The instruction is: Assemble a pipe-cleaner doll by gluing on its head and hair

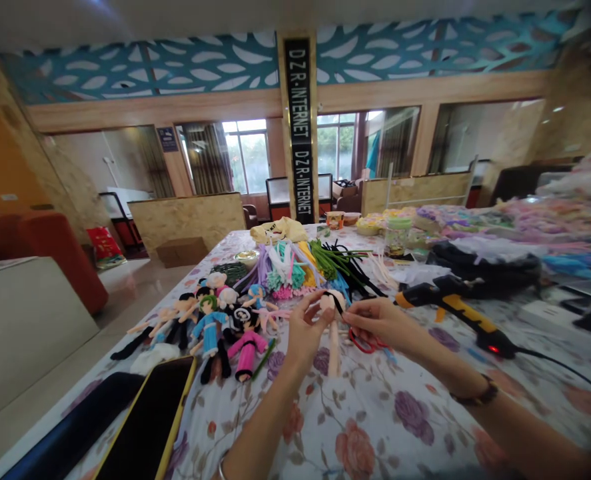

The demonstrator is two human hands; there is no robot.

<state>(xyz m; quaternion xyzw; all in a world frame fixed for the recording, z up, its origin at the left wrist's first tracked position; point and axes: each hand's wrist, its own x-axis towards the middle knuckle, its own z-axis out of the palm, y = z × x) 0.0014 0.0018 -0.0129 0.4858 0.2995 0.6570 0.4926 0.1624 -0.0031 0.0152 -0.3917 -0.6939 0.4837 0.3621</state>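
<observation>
My left hand (305,333) is closed around the head of a pale pipe-cleaner doll (334,350), whose legs hang down above the tablecloth. A black pipe-cleaner strip (337,304) lies across the doll's head. Pinched together, the fingers of my right hand (378,325) hold the end of this strip beside the head. Red-handled scissors (360,345) lie on the table under my right hand, partly hidden by it. To the right rests a black and yellow glue gun (455,310) with a red light on its handle.
Finished pipe-cleaner dolls (210,330) are grouped at the left. Behind my hands lie bundles of coloured pipe cleaners (285,270). A yellow-cased phone (148,413) is at the front left. The glue gun's cord (565,363) runs off right. A black bag (485,270) sits at the back right.
</observation>
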